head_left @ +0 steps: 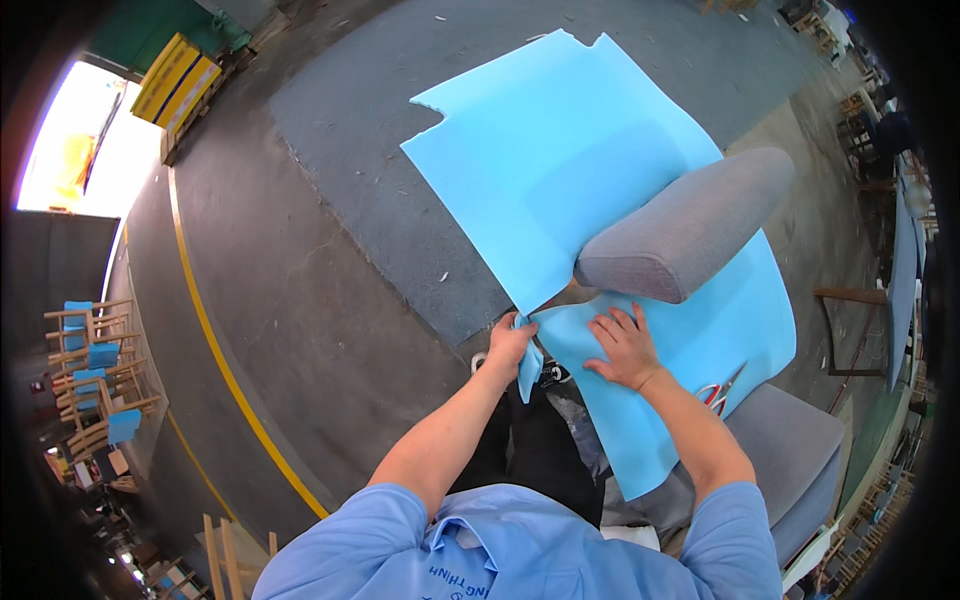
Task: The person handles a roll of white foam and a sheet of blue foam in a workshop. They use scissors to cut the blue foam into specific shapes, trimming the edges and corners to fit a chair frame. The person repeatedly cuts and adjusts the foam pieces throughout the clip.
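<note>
A large light-blue foam sheet (560, 150) spreads out ahead of me and down to my right side, with notches cut in its far edge. My left hand (510, 346) is closed round a narrow flap of blue foam (529, 376) by the sheet's near edge; whether the flap is still joined to the sheet I cannot tell. Fingers spread, my right hand (624, 348) lies flat on the sheet. A long grey upholstered cushion (690, 222) rests on the foam just beyond it. Scissors (714, 396) with red and white handles lie on the foam beside my right forearm.
Grey upholstered pieces (785, 430) lie at my right under the foam's edge. A dark mat (400, 200) covers the floor ahead. Wooden chair frames (100, 365) stand at the far left, and a yellow stack (178, 82) sits on a pallet near the bright doorway.
</note>
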{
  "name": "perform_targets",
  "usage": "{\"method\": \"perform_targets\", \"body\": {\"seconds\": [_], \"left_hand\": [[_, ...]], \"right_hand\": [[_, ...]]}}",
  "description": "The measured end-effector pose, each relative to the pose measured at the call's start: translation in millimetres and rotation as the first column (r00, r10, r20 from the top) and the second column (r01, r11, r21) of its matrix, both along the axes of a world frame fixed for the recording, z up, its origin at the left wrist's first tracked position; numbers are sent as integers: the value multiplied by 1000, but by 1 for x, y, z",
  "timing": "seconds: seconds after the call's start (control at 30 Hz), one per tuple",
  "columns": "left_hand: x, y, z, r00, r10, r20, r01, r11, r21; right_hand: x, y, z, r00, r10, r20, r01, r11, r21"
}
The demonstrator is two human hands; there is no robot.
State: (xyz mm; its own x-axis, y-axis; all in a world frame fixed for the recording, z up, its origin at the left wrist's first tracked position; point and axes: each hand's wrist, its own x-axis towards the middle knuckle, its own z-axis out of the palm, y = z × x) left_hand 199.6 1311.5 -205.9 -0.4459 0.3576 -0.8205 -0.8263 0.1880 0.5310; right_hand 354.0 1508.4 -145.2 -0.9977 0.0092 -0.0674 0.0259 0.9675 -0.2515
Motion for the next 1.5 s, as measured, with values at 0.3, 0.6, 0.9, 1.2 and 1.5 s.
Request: {"method": "perform_targets", "body": {"seconds": [0.3, 0.6, 0.9, 1.2, 1.5], "left_hand": [[40, 19, 29, 61, -663, -747, 591, 627, -508], [31, 36, 6, -123, -680, -723, 620, 516, -591], [43, 33, 11, 31, -745, -667, 646, 524, -555], [42, 30, 14, 68, -705, -706, 629, 579, -518], [38, 24, 6, 157, -659, -735, 621, 645, -445]], "right_hand": [[6, -2, -10, 998, -35, 61, 35, 999, 1], [83, 1, 20, 608, -745, -275, 672, 667, -321], [211, 13, 4, 54, -998, -13, 998, 53, 33], [227, 27, 70, -29, -945, 327, 958, -120, -262], [33, -12, 153, 888, -220, 403, 75, 935, 347]]}}
